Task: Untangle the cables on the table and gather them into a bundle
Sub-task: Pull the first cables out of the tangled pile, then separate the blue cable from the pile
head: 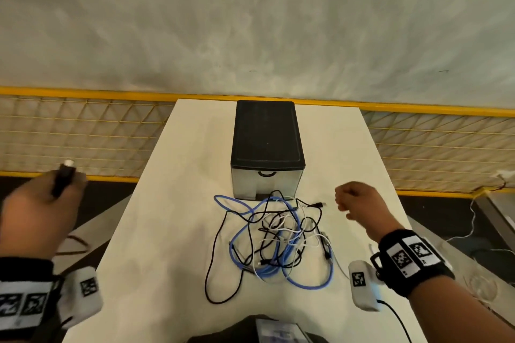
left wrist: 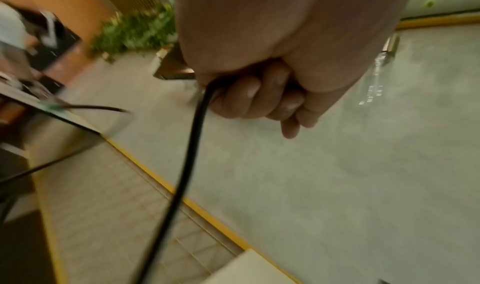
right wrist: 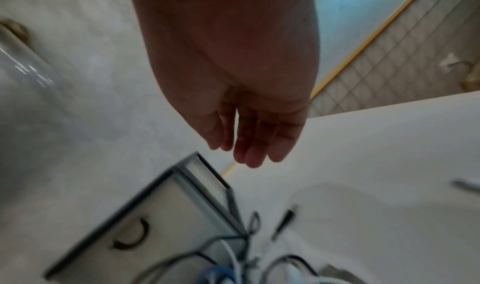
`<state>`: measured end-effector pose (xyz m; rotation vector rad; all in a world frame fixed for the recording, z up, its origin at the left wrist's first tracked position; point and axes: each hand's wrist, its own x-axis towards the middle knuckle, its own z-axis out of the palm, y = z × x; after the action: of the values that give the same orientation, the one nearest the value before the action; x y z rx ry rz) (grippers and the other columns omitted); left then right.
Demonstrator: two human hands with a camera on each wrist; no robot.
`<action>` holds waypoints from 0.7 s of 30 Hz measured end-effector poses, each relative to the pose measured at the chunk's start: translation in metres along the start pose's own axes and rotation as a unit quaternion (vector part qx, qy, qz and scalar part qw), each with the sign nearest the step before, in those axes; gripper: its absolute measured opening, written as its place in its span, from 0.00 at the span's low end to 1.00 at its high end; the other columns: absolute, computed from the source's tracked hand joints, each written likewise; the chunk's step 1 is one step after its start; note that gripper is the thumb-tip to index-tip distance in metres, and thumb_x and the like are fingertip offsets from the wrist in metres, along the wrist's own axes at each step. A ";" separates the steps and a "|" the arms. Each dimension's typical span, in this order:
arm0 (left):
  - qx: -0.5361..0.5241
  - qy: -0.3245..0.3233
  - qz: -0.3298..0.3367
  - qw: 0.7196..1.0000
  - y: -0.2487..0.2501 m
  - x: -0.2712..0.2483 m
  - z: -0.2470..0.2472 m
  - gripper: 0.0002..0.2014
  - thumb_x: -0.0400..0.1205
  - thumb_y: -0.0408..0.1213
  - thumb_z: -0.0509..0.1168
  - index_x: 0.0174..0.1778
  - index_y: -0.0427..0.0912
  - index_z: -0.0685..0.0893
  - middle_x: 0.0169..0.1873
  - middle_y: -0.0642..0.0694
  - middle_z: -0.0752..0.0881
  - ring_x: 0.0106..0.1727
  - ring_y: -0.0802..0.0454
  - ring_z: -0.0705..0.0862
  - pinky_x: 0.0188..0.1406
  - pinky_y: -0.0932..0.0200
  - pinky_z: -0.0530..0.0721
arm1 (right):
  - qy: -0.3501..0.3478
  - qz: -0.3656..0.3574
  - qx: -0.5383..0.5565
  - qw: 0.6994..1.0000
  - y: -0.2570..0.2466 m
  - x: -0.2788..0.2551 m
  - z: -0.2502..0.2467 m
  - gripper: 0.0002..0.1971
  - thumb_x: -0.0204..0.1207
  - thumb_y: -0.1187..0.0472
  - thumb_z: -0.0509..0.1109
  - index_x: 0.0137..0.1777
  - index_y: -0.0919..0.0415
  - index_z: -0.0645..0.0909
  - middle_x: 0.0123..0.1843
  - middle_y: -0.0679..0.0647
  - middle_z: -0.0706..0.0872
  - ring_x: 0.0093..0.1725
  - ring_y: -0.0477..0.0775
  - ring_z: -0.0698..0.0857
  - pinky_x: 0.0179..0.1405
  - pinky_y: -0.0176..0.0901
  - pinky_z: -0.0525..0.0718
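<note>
White bench [head: 172, 203] runs away from the viewer, with a tangle of cables [head: 274, 242] lying at its middle. Blue, black and white strands loop over one another there, and one long black loop [head: 216, 259] trails toward the near left of the pile. A black plug end [head: 317, 205] pokes out at the far right of the tangle.

Just beyond the tangle stands a small drawer box [head: 267, 147] with a black top and a pale front with a curved handle; some strands touch its base.

The left hand [head: 41, 209] is raised off the bench's left edge, well apart from the pile. Its grip is a closed fist around a black cable [left wrist: 187, 171]; in the left wrist view the cord drops from under the curled fingers [left wrist: 249, 99], and the head view shows a black connector with a silvery tip [head: 65, 172] sticking up from the fist.

The right hand [head: 355, 202] hovers over the bench, just right of the tangle and near the plug end. It holds nothing; in the right wrist view its fingers [right wrist: 255, 144] hang loosely curled, close together.

Both wrists wear black bands with square printed markers.

Behind the bench runs a yellow-framed wire mesh barrier [head: 83, 133], then a pale grey floor.
</note>
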<state>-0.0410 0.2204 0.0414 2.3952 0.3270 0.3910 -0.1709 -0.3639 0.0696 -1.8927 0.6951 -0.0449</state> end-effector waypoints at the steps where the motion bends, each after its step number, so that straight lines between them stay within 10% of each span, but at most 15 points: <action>1: -0.020 -0.041 -0.001 0.999 0.079 -0.032 -0.010 0.23 0.80 0.66 0.62 0.44 0.48 0.81 0.30 0.42 0.85 0.30 0.41 0.84 0.34 0.50 0.83 | -0.010 0.016 -0.048 0.999 0.014 0.003 0.002 0.04 0.76 0.66 0.69 0.44 0.63 0.85 0.36 0.58 0.87 0.35 0.55 0.84 0.33 0.44 0.78; 5: -0.127 -0.161 0.098 0.974 0.193 -0.092 0.008 0.11 0.86 0.43 0.66 0.41 0.43 0.86 0.25 0.43 0.82 0.23 0.49 0.78 0.21 0.67 0.76 | -0.075 0.065 -0.221 0.970 0.063 0.009 0.019 0.09 0.76 0.62 0.69 0.37 0.65 0.83 0.35 0.60 0.87 0.35 0.58 0.82 0.36 0.43 0.76; 13: -0.225 -0.368 0.119 0.894 0.229 -0.132 0.077 0.19 0.81 0.62 0.59 0.52 0.56 0.88 0.32 0.49 0.87 0.33 0.60 0.85 0.40 0.61 0.83 | -0.078 0.070 -0.326 0.940 0.092 0.006 0.045 0.10 0.76 0.51 0.73 0.53 0.55 0.82 0.57 0.56 0.88 0.54 0.57 0.83 0.48 0.40 0.74; 17: -0.300 -0.385 0.113 0.866 0.241 -0.144 0.095 0.22 0.79 0.60 0.58 0.49 0.49 0.90 0.30 0.56 0.85 0.37 0.62 0.83 0.45 0.69 0.82 | -0.108 0.057 -0.354 0.927 0.087 0.003 0.051 0.10 0.74 0.49 0.74 0.48 0.53 0.79 0.55 0.54 0.86 0.56 0.56 0.83 0.49 0.41 0.77; 21: -0.324 -0.369 0.079 0.868 0.251 -0.150 0.105 0.11 0.86 0.38 0.66 0.39 0.46 0.89 0.27 0.61 0.88 0.29 0.65 0.81 0.38 0.67 0.81 | -0.134 0.031 -0.350 0.927 0.086 -0.001 0.054 0.09 0.72 0.51 0.75 0.47 0.49 0.78 0.50 0.50 0.83 0.51 0.52 0.81 0.47 0.38 0.74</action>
<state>-0.1092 -0.0758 0.1028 1.7280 -0.3162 -0.3243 -0.1914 -0.3403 -0.0271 -2.4851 0.6249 0.5632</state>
